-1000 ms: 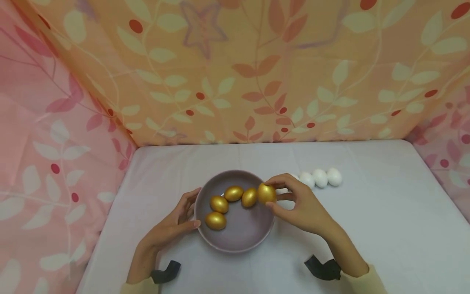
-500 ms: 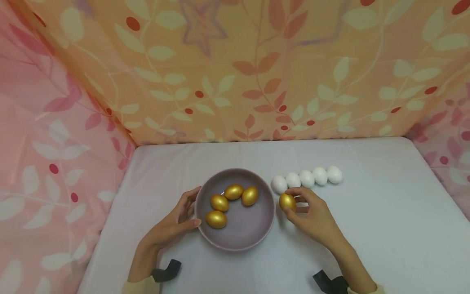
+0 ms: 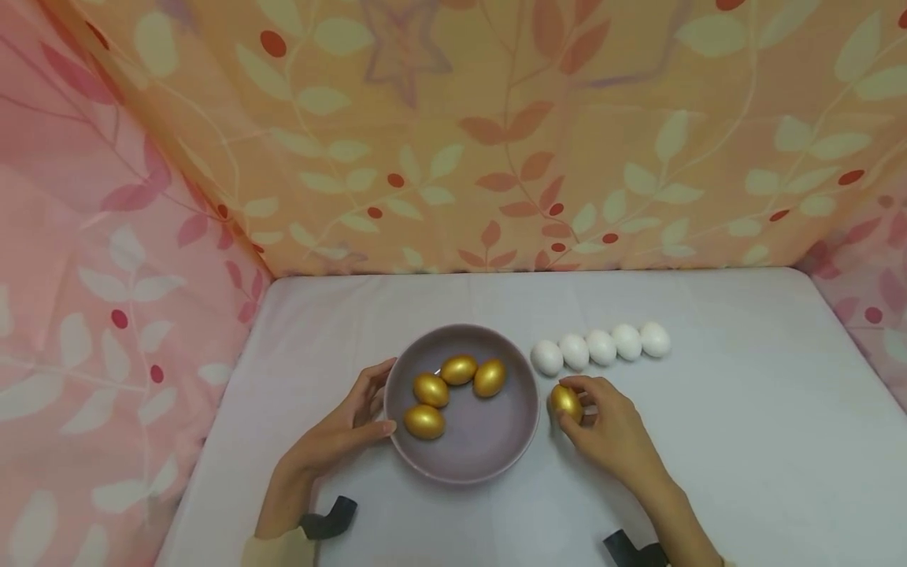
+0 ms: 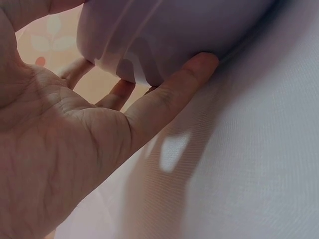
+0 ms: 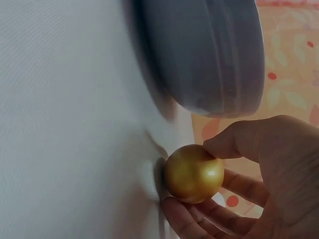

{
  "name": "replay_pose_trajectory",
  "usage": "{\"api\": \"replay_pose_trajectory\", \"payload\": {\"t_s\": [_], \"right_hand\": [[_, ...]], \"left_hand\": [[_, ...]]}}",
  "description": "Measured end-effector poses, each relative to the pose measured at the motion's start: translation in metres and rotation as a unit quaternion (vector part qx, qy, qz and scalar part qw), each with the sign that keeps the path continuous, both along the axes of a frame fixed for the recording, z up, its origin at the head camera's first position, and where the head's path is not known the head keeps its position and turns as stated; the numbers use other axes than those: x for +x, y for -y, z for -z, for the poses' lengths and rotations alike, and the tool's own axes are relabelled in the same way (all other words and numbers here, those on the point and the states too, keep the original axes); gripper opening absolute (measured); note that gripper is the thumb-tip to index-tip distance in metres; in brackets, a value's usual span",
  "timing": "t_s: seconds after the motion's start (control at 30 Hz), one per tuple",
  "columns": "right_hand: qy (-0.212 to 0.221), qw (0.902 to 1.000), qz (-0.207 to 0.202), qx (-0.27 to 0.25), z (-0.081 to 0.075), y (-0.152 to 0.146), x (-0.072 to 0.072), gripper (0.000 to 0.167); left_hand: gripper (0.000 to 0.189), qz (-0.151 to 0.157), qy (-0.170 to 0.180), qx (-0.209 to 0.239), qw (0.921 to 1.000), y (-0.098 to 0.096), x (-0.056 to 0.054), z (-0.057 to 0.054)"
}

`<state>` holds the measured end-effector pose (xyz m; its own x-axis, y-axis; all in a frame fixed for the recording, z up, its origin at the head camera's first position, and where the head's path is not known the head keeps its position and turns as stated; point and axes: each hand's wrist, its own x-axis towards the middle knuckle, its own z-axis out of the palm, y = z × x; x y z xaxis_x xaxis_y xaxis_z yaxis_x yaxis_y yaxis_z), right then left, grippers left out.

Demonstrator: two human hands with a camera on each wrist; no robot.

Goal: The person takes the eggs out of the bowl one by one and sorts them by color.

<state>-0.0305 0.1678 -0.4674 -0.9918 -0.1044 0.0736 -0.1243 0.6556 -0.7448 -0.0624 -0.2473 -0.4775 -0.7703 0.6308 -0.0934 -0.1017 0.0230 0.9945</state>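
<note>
A mauve bowl (image 3: 478, 445) stands on the white cloth, with several golden eggs (image 3: 431, 390) lying inside toward its left and far side. My left hand (image 3: 343, 429) holds the bowl's left side, thumb at the rim and fingers spread round the wall. In the left wrist view the fingertips touch the bowl's outer wall (image 4: 184, 30). To the right of the bowl, my right hand (image 3: 615, 425) pinches another golden egg (image 3: 566, 402) between thumb and fingers. The right wrist view shows this egg (image 5: 193, 173) close over the cloth, beside the bowl (image 5: 214, 55).
Several white eggs (image 3: 601, 347) form a slanting row behind the right hand, running from near the bowl toward the back right. The white tabletop (image 3: 751, 409) ends at an orange patterned curtain (image 3: 425, 157); pink patterned cloth (image 3: 92, 315) hangs at the left.
My right hand has carried the golden egg from over the bowl's right rim out to the right and down to the cloth, uncovering the white row. The left hand stays on the bowl.
</note>
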Motion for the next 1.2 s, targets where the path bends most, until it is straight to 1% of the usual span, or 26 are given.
{"api": "replay_pose_trajectory", "payload": {"t_s": [0.07,0.17,0.33,0.5,0.57,0.6,0.73,0.8,0.9,1.07,1.2], "right_hand": [[0.012,0.9999,0.005,-0.002,0.001,0.001,0.001,0.042],[0.018,0.9998,0.011,-0.003,0.003,0.004,0.003,0.042],[0.003,0.9999,0.013,-0.007,0.004,0.006,0.005,0.044],[0.006,0.9999,0.013,-0.002,0.000,0.004,0.005,0.050],[-0.012,0.9997,0.020,0.007,-0.002,0.004,0.005,0.049],[-0.029,0.9992,0.024,0.011,-0.004,0.003,0.005,0.047],[-0.119,0.9923,0.030,0.015,-0.010,0.004,0.002,0.038],[-0.151,0.9883,0.017,0.006,-0.013,0.005,-0.002,0.036],[-0.170,0.9853,-0.019,-0.002,-0.020,0.006,-0.008,0.036],[-0.181,0.9793,-0.091,-0.001,-0.034,0.010,-0.022,0.042],[-0.176,0.9763,-0.125,0.008,-0.043,0.014,-0.030,0.042]], "left_hand": [[0.083,0.002,0.002,-0.002,1.0000,0.000,0.000,-0.001],[0.082,0.005,-0.005,-0.009,0.9999,0.001,-0.002,-0.003],[0.081,0.004,-0.018,-0.011,0.9998,0.002,-0.004,-0.002],[0.082,0.002,-0.008,-0.004,1.0000,0.002,-0.003,0.001],[0.082,0.002,-0.004,-0.003,1.0000,0.001,-0.002,0.001],[0.082,0.002,-0.004,-0.002,1.0000,0.001,-0.002,0.001],[0.082,-0.001,-0.005,-0.003,1.0000,0.000,-0.002,0.000],[0.082,-0.002,-0.005,-0.005,1.0000,0.000,-0.002,0.000],[0.082,-0.003,-0.009,-0.008,0.9999,0.000,-0.002,-0.001],[0.082,-0.005,-0.011,-0.008,0.9999,0.000,-0.001,-0.001],[0.081,-0.002,-0.008,-0.004,1.0000,-0.001,-0.001,0.001]]}}
